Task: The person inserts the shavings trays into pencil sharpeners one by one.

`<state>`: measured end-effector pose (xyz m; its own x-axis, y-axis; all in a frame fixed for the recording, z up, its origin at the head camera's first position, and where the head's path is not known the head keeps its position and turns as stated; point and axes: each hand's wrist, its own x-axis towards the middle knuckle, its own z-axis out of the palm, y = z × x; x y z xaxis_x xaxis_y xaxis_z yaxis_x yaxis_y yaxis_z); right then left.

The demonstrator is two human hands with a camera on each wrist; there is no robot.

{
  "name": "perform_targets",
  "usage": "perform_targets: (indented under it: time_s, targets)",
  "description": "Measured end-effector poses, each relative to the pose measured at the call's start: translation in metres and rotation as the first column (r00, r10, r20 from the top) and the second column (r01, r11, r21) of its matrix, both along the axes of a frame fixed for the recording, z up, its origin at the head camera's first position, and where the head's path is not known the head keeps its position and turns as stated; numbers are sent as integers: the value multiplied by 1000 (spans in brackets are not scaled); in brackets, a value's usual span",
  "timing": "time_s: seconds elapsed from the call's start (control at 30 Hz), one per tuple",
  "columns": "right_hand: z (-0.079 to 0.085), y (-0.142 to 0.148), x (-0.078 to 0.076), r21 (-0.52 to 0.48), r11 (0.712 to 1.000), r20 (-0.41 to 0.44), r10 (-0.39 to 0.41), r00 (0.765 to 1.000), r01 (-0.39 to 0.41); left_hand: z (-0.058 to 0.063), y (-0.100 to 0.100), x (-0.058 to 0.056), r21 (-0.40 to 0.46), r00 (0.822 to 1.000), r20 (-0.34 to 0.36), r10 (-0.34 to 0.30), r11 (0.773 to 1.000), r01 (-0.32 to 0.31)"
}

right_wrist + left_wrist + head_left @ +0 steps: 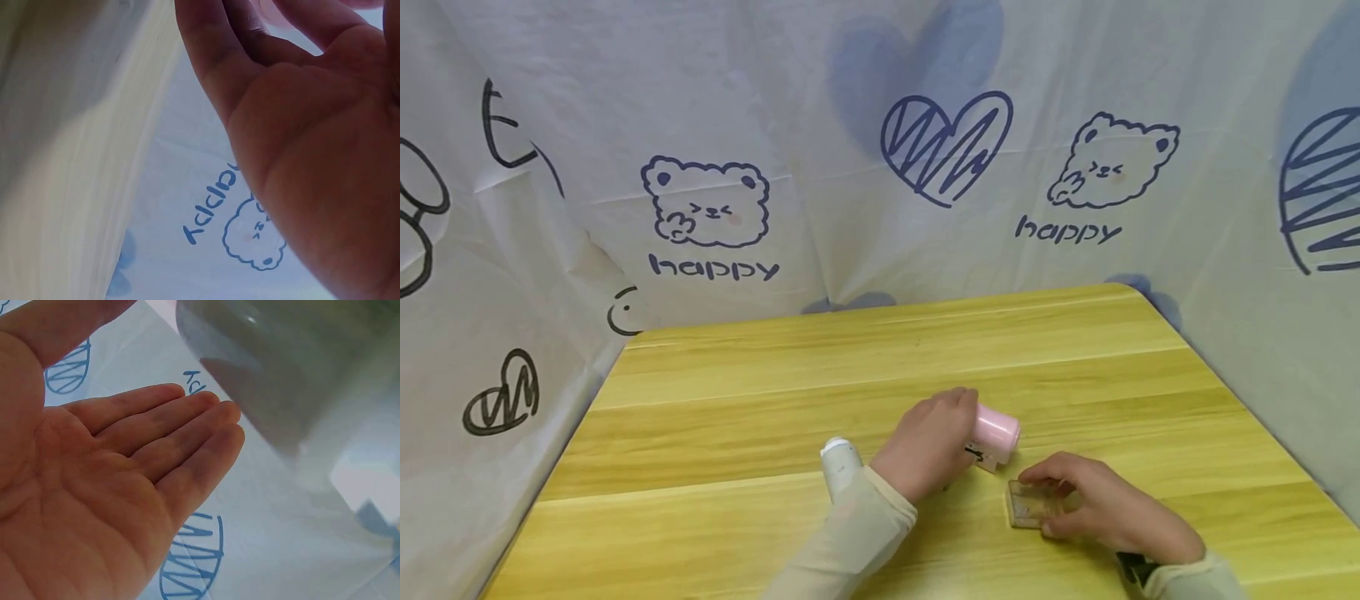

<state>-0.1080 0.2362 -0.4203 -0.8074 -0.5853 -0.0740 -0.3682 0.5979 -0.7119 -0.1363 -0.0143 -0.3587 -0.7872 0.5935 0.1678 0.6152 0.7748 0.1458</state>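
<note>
In the head view my left hand [928, 442] reaches over the middle of the table, its fingers beside a pink cylindrical container [997, 431] with a white, dark-marked part below. The left wrist view shows the fingers of that hand straight and the palm bare. A blurred grey object [269, 369] fills the upper right there. Close by on the right, my right hand [1101, 504] holds a small see-through rectangular box [1024, 506] between thumb and fingers, low over the wood. The right wrist view shows mostly palm; the box is hidden there.
A whitish cylinder [840, 462] stands left of my left wrist, partly hidden by the sleeve [865, 529]. The wood-grain table [737, 400] has a cloth [820, 183] with bear and heart drawings hanging behind and at its sides.
</note>
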Motion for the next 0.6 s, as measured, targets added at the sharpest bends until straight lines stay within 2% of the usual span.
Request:
perform_targets:
  time_s: [0.27, 0.47, 0.6]
  targets:
    - [-2, -2, 1, -5, 1000, 0, 3, 1000, -3, -4, 18, -1, -104, 996, -83, -20, 995, 11]
    - [-3, -1, 2, -11, 1000, -7, 12, 1000, -12, -4, 27, -3, -154, 999, -45, -9, 988, 2]
    - [-3, -1, 1, -20, 1000, 7, 10, 1000, -10, -7, 32, -2, -222, 998, -57, -4, 975, -9]
